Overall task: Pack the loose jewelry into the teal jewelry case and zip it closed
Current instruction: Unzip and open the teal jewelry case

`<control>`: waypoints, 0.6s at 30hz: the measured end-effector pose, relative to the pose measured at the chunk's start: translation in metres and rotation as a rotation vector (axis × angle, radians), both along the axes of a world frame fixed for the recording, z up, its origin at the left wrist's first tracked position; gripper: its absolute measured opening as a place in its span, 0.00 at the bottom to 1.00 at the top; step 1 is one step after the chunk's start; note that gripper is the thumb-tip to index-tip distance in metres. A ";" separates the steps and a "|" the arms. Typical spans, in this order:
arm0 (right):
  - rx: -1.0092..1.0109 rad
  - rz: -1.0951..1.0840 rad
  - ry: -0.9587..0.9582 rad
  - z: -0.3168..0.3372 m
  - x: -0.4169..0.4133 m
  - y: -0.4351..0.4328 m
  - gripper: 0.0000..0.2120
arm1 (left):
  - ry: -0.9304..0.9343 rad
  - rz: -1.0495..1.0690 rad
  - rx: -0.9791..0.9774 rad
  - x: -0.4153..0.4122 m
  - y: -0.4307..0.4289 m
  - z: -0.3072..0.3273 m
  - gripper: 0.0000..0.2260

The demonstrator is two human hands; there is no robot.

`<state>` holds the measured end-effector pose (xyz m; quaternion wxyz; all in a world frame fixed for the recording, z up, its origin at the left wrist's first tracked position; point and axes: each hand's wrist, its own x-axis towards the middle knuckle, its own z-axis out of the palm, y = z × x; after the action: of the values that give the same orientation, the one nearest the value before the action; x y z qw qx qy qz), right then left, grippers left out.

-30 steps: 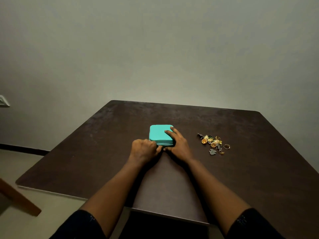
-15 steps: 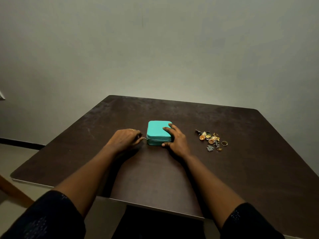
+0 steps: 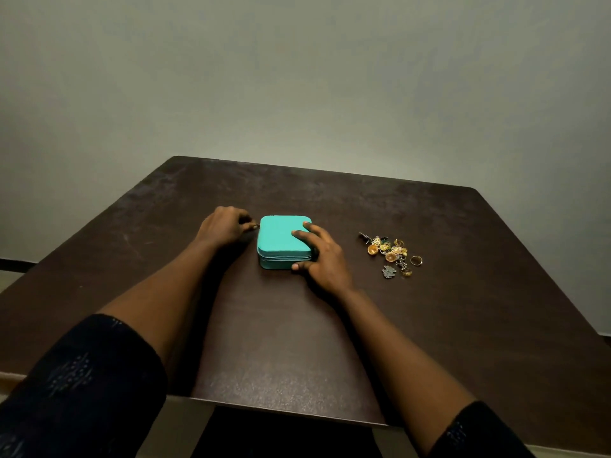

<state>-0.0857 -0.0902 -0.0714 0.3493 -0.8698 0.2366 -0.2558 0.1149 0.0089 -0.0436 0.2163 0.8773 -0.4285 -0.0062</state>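
The teal jewelry case (image 3: 277, 238) lies flat with its lid down in the middle of the dark brown table (image 3: 463, 309). My right hand (image 3: 319, 256) holds its near right corner, fingers over the lid and thumb against the front wall. My left hand (image 3: 226, 226) is at the case's far left side and pinches the small metal zipper pull (image 3: 255, 226). A pile of loose jewelry (image 3: 391, 252), gold and silver earrings and rings, lies on the table to the right of the case, a short way from my right hand.
A single gold ring (image 3: 416, 260) lies at the right edge of the pile. A plain grey wall rises behind the table. The floor shows past the table's left edge.
My left hand moved from the case's near front edge round the left corner and along the left side toward the back, carrying the zipper pull. My right hand stayed on the case.
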 end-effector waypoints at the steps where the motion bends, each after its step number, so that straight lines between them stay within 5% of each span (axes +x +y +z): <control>1: 0.006 0.003 -0.004 0.000 0.001 0.000 0.32 | 0.042 -0.014 -0.002 0.004 -0.005 0.001 0.12; 10: 0.034 0.003 -0.029 -0.001 0.002 -0.003 0.32 | 0.098 -0.123 0.008 0.011 -0.037 0.009 0.10; 16: 0.035 0.007 0.001 0.000 0.001 -0.004 0.32 | 0.316 -0.091 -0.053 0.007 -0.029 0.002 0.11; 18: 0.069 0.022 0.006 -0.002 0.001 -0.005 0.32 | 0.586 -0.116 -0.220 -0.001 -0.026 0.001 0.17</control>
<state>-0.0848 -0.0949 -0.0735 0.3812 -0.8605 0.2367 -0.2411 0.1135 -0.0167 -0.0422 0.4233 0.7837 -0.3952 -0.2244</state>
